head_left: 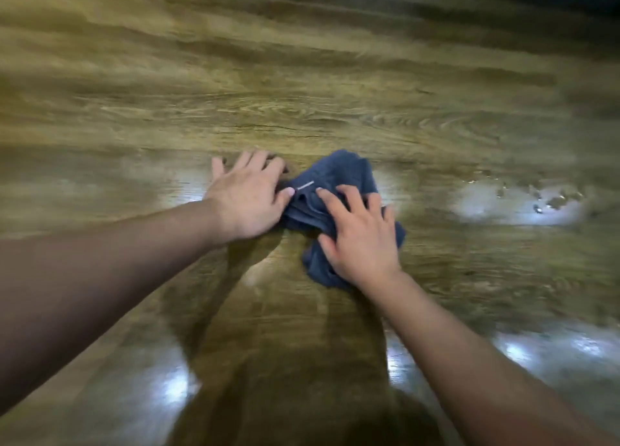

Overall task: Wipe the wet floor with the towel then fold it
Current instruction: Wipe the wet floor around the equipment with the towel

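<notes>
Across the whole view a glossy brown wood-grain floor (302,86) is stretching away, blurred toward the edges and throwing back bright patches of light. Near its middle a crumpled dark blue cloth towel (339,174) is lying bunched in a loose heap, with a small pale label showing on its upper folds. The person's left hand (246,199) is resting flat on the floor just left of the towel, fingers straight and spread, holding nothing, with the thumb tip touching the towel's left edge. The right hand (360,237) is pressing down on the near right part of the towel, its fingers slightly bent and spread over the cloth; whether they are actually clutching the fabric cannot be told. Both bare forearms are reaching in from the bottom of the view. To the right of the towel, well apart from it, a shiny wet patch with scattered water droplets (536,200) is glistening on the boards.
</notes>
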